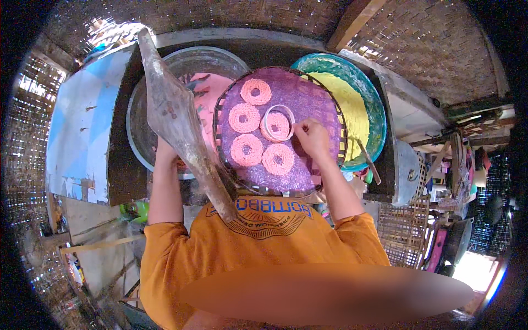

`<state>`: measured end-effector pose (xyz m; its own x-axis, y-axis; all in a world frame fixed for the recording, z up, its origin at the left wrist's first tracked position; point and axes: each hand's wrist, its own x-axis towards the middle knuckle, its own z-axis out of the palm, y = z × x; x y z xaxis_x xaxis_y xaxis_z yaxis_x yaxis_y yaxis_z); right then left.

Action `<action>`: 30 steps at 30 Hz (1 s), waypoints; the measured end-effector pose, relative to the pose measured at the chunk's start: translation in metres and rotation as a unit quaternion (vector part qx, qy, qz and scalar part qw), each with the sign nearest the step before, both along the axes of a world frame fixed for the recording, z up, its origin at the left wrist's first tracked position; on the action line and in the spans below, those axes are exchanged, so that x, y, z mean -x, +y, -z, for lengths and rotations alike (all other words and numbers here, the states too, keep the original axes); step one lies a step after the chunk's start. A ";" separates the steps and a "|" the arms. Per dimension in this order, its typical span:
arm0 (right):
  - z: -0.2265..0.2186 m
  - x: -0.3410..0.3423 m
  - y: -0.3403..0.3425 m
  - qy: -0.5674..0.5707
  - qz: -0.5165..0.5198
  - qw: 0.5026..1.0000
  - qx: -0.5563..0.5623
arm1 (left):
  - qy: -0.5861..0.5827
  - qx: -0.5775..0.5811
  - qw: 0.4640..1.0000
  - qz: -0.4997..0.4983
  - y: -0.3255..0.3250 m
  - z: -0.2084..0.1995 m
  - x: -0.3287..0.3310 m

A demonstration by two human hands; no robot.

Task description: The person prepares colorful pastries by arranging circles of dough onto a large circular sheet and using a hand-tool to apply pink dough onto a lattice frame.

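Note:
My right hand is closed, thumb and fingers pinching the side of a thin pale ring. The ring sits around or just over a pink ring-shaped piece made of fine strands; whether it touches is unclear. Several similar pink rings, one at the top, lie beside it on a round purple mesh tray with a dark woven rim. Over on the left, my left hand is beneath a long wooden lever, by a large metal basin. The lever hides its fingers.
Pink dough or meal lies in the metal basin. A teal basin with yellow meal stands right, a stick at its edge. The lever slants across the left, close to the tray. Woven walls surround the bench.

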<state>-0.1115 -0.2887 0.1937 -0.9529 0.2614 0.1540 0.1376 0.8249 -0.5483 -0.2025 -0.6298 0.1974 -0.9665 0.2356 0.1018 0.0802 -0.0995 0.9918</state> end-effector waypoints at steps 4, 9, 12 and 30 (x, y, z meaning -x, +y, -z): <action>-0.011 0.007 0.005 -0.049 -0.001 0.999 -0.019 | 0.024 0.021 0.999 0.001 -0.002 0.003 -0.002; -0.020 0.021 0.003 -0.115 -0.022 0.991 -0.068 | -0.010 -0.012 1.000 -0.002 0.001 -0.006 -0.004; -0.024 0.024 0.003 -0.160 -0.052 0.983 -0.069 | 0.001 -0.004 1.000 0.002 0.000 -0.007 -0.004; -0.025 0.034 0.018 -0.177 -0.115 0.975 -0.067 | -0.028 -0.026 0.999 -0.001 -0.003 -0.008 -0.011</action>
